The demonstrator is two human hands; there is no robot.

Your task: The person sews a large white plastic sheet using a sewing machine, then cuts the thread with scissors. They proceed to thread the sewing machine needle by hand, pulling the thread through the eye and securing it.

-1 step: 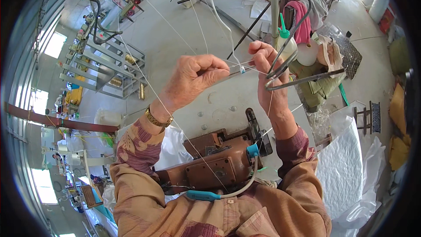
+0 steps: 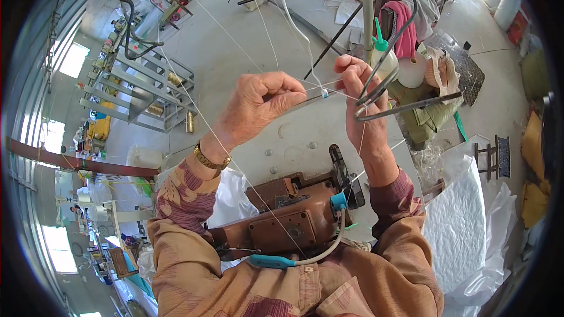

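Observation:
My left hand is closed, with thumb and forefinger pinched on a thin white thread. The thread spans the gap to my right hand, whose curled fingers hold its other end; the thumb there is partly hidden. Bent metal thread-guide rods cross in front of the right palm. Between the hands a white cord with a small blue-and-white end hangs down. Below both arms sits a brown sewing machine head, with a turquoise-ended cable near my chest.
A green post rises beyond my right hand. Next to it stand a bottle with a green nozzle and a pink cloth. White sheeting lies at right. A metal rack is at left. Several threads cross the view.

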